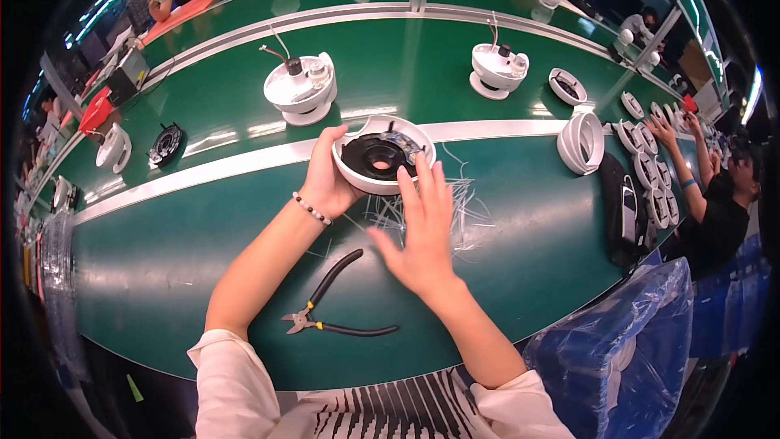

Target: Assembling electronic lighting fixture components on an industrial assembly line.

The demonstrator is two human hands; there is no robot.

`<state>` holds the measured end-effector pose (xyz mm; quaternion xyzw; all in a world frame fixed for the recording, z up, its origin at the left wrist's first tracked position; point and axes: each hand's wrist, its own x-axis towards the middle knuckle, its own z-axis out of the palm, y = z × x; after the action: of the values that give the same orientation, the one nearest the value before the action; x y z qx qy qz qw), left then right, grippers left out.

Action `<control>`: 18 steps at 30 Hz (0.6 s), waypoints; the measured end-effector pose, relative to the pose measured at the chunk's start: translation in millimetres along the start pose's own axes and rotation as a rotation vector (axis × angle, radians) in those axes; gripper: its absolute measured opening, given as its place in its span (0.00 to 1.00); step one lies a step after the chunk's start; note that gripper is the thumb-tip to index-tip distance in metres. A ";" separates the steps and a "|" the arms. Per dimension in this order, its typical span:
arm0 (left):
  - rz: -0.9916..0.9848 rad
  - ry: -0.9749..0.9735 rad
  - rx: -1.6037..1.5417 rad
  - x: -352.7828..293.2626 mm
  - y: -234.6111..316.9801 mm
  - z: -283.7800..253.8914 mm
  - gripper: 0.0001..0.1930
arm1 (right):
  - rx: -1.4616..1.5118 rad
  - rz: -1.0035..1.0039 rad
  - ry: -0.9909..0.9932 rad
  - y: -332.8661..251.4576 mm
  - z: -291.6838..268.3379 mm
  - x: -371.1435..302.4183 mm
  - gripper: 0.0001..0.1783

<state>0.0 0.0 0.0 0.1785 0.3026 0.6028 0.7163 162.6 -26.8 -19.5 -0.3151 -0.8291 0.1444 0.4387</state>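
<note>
My left hand (327,171) grips the left side of a round white plastic housing (370,185), held tilted above the green bench. Inside the housing sits a black ring-shaped part (357,154) with a central hole and a small circuit board along its right side. My right hand (424,232) has its fingers stretched out, the tips at the housing's right rim. Beneath lies a loose pile of thin clear plastic strips (475,215), probably cable ties. Nearer to me, diagonal cutters (304,317) with black handles rest with their handles spread.
Two white assemblies with wires (301,93) (499,73) stand on the far belt. To the right are stacked white rings (580,145), a black bag (619,207) and several round housings (650,171). A blue plastic-lined bin (617,358) stands near right. A co-worker (723,211) reaches in from the right.
</note>
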 end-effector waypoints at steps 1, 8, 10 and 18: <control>-0.046 -0.051 0.017 3.1 3.2 -0.4 0.29 | -0.040 -0.076 0.056 6.9 -2.3 4.4 0.40; -0.231 -0.075 0.288 4.3 -5.4 27.3 0.28 | -0.139 -0.231 0.336 22.7 -53.2 15.1 0.22; -0.233 -0.018 0.281 4.4 -6.2 32.5 0.28 | -0.139 -0.197 0.329 21.8 -54.2 12.0 0.22; -0.237 0.081 0.353 24.5 -11.2 19.6 0.24 | -0.107 -0.054 0.307 18.6 -49.6 13.3 0.26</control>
<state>23.4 23.6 2.4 0.2400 0.4510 0.4587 0.7271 205.0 -5.9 7.8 -0.3342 -0.7670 0.0384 0.5464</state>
